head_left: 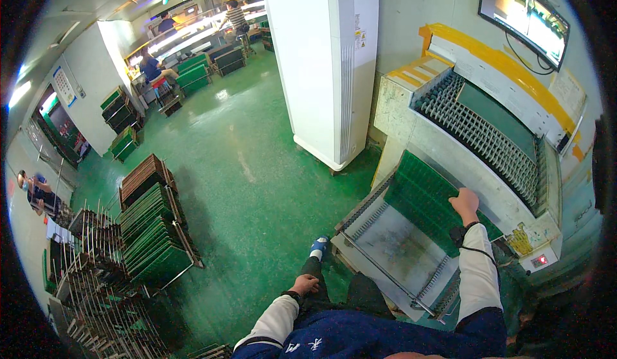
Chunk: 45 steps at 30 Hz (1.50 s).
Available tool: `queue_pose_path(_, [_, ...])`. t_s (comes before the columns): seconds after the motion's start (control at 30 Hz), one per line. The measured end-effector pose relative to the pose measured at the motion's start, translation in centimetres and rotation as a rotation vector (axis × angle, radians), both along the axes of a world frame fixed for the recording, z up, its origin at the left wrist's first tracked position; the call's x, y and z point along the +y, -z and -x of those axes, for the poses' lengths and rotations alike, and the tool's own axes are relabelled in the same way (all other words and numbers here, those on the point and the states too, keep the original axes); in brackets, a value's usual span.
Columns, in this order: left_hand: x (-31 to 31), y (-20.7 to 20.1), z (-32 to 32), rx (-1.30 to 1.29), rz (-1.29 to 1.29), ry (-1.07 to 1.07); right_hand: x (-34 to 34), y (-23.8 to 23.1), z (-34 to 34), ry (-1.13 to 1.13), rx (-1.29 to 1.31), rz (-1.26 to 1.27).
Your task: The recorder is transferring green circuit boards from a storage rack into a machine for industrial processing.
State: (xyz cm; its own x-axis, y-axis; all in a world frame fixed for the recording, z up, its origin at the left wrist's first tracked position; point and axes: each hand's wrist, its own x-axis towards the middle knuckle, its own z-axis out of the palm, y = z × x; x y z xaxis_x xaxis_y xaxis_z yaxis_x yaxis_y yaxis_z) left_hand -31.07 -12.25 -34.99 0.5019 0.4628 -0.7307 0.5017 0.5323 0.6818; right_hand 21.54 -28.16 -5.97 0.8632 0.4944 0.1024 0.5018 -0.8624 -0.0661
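My right hand [464, 205] is closed on the upper edge of a large green panel [421, 195] that looks like a circuit board. The panel stands tilted in a slotted rack [366, 208] at my right front, beside the machine. Between the rack's toothed side rails a pale grey base plate [398, 243] shows. My left hand [304, 285] rests by my left thigh, its fingers curled in, with nothing visible in them.
A conveyor machine [475, 134] with rows of rollers carries another green panel [504, 118]. Ahead stands a tall white cabinet unit [315, 63]. Racks of green panels [151, 221] and metal rod racks [96, 282] fill the left. People [154, 67] sit at a lit bench far off.
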Motion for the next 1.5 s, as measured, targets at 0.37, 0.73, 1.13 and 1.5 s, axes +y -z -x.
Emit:
queue_pose_path(0.37, [0.09, 0.82, 0.16, -0.019, 0.03, -0.006, -0.09, -0.1, 0.09, -0.006, 0.007, -0.006])
queue_pose_path(0.73, [0.19, 0.55, 0.12, 0.005, 0.008, 0.033, -0.17, -0.02, 0.0, -0.006, 0.01, -0.029])
queue_pose_path(1.13, [0.09, 0.63, 0.0, 0.0, 0.017, -0.001, -0.18, 0.33, -0.35, -0.004, -0.012, -0.007])
queue_pose_path(1.5, [0.1, 0.31, -0.07, 0.009, 0.001, 0.03, -0.2, 0.11, -0.18, -0.013, -0.007, -0.004])
